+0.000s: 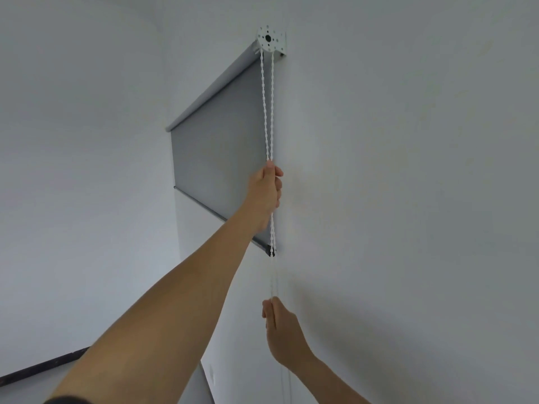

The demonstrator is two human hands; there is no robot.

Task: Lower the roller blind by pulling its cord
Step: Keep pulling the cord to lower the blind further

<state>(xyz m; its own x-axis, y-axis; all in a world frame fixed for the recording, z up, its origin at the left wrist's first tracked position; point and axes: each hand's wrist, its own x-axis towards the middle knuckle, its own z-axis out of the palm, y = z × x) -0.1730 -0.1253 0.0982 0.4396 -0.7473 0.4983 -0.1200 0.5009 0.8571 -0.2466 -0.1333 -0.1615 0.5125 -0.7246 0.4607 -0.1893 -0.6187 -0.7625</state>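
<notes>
Pale grey walls fill the head view, meeting at a corner on the left; only one view to work from. Roller blind [215, 158] mounted high on the wall, grey fabric partly unrolled, its dark bottom bar [227, 220] running diagonally down to a point just below the upper hand. White bracket [271, 39] at the blind's near end, well above both hands. Beaded cord [268, 112] drops from the bracket as two strands, near vertical, converging as they reach the left hand [267, 191]. Left grip: fingers curled and clamped on the cord, arm stretched up and forward. Cord carries on straight down past the bar's end to the right hand [281, 328], which sits directly below the left, well apart from it. Right grip: fingers pinched together on the cord; which strand each hand holds cannot be told. Below the right hand a faint line of cord continues toward the frame edge. Key relation: cord's long axis runs vertical through both grips, bracket above, slack below, so the pull must go straight down along that line. Left hand is the nearer to the bracket. Judged: blind partway lowered, hand-over-hand pulling in progress.
</notes>
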